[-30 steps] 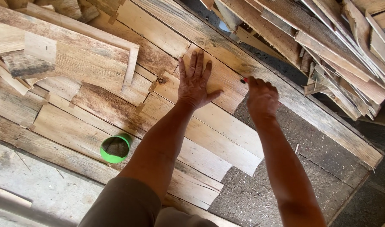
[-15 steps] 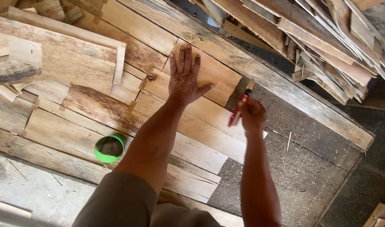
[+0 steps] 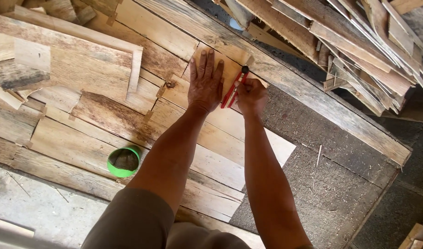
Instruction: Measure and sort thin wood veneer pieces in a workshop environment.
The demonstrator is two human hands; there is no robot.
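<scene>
My left hand [image 3: 204, 83] lies flat, fingers spread, on a short pale wooden board [image 3: 231, 61] that sits among overlapping boards. My right hand [image 3: 252, 96] is just to its right, closed around a red-handled tool [image 3: 231, 92]. The tool's dark head [image 3: 244, 69] points up toward the board's far edge, and its red handles lie between my two hands, close to my left thumb. The board's right part is hidden under my right hand.
A green round cup [image 3: 124, 161] stands on the boards at lower left. A long weathered plank [image 3: 313, 99] runs diagonally beyond the board. Stacked wooden slats [image 3: 359, 37] fill the upper right. Dark rough matting [image 3: 331, 184] lies at lower right, concrete floor [image 3: 36, 207] at lower left.
My right hand drew back from the board's right edge, lifted the red-handled tool, then came left to rest beside my left hand. My left hand stayed pressed on the board.
</scene>
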